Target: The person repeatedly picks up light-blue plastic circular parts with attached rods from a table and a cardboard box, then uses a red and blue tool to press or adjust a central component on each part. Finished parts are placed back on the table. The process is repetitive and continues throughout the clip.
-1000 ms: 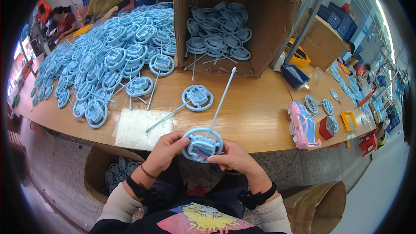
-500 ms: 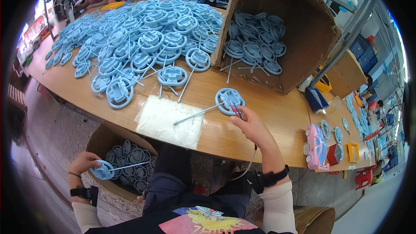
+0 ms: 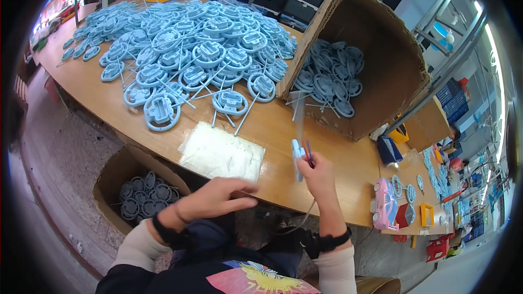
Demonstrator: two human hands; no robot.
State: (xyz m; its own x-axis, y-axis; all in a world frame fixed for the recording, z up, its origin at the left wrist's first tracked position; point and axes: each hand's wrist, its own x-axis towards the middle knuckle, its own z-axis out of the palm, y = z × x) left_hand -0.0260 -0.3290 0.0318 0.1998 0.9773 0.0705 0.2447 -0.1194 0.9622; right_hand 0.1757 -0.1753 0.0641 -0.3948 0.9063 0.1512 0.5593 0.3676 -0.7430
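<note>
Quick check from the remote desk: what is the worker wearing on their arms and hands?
Both hands are bare. The left hand and right hand each have a black band at the wrist. Pale, light-coloured sleeves cover both forearms up to those bands. No gloves or rings can be made out.

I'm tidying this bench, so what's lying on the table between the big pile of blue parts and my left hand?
In the head view, a clear plastic bag lies flat on the table, between the blue parts pile and the left hand.
</note>
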